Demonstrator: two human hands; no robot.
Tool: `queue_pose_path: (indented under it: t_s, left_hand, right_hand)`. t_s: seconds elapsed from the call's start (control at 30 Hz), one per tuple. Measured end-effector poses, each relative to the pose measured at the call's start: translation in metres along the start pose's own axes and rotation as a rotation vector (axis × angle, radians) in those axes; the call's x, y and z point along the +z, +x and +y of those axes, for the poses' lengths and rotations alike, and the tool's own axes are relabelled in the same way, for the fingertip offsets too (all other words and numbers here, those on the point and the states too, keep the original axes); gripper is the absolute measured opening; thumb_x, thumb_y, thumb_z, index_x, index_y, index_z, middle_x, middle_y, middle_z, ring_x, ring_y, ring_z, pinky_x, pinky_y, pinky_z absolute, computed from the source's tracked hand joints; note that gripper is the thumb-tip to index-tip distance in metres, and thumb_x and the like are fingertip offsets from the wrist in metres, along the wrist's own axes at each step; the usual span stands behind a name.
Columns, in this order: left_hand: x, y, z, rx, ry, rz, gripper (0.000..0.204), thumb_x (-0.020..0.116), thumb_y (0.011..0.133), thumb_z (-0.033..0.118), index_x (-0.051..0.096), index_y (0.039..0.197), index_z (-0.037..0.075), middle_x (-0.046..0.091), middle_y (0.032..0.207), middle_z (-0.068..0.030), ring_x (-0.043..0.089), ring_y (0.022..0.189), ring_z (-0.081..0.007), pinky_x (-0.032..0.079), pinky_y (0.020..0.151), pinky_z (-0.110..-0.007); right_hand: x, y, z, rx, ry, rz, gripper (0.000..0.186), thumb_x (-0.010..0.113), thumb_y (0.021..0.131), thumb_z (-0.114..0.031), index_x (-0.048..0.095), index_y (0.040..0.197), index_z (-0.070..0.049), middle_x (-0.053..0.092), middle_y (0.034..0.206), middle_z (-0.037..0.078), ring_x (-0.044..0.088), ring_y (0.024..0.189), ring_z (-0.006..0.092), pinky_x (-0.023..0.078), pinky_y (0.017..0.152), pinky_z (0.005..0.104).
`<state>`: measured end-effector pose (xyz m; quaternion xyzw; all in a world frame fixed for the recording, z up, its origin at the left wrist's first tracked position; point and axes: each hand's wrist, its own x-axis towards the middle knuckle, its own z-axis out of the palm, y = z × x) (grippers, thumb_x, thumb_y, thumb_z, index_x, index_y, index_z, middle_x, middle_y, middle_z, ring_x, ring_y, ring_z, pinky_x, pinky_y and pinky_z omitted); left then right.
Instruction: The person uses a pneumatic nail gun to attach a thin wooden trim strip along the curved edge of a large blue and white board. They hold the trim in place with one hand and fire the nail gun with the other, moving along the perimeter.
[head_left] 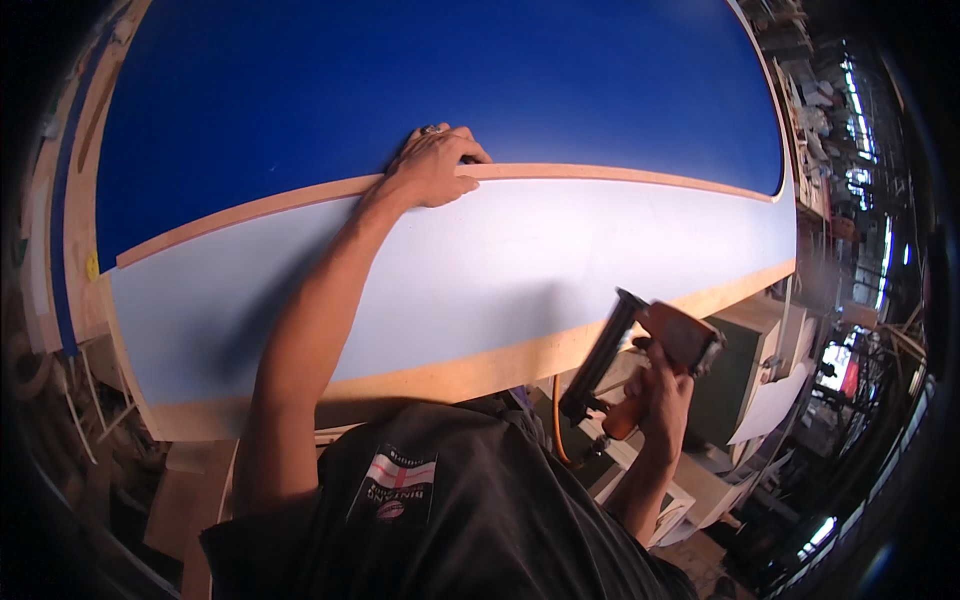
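A long, thin wooden strip (600, 177) runs along the line where a deep blue surface (440, 70) meets a pale blue-white one (580, 240). My left hand (430, 168) grips this strip near its middle, with the fingers over its far side and the thumb on the near side. A dark ring shows on one finger. My right hand (664, 390) is closed round the handle of a nail gun (680, 338), orange with a black magazine. The tool is held above the near edge of the panel, apart from the strip.
An orange air hose (557, 420) hangs below the nail gun, close to my body. The panel's bare wooden edge (440, 380) lies just in front of me. Right of it stands a dark green cabinet (735, 375); a cluttered workshop extends beyond.
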<state>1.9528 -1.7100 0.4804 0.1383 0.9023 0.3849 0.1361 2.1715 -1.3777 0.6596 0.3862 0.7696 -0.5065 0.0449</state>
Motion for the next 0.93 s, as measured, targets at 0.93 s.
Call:
queue_pose_path:
  t_s: [0.93]
  left_hand:
    - [0.032, -0.244, -0.028, -0.194, 0.243, 0.723, 0.061, 0.086, 0.083, 0.018, 0.067, 0.140, 0.009, 0.064, 0.143, -0.0151, 0.057, 0.137, -0.0345, 0.041, 0.118, -0.052]
  right_hand:
    - [-0.083, 0.018, 0.143, -0.066, 0.594, -0.445, 0.057, 0.072, 0.104, -0.042, 0.057, 0.144, -0.004, 0.065, 0.132, 0.011, 0.053, 0.062, 0.0129, 0.046, 0.052, 0.0296]
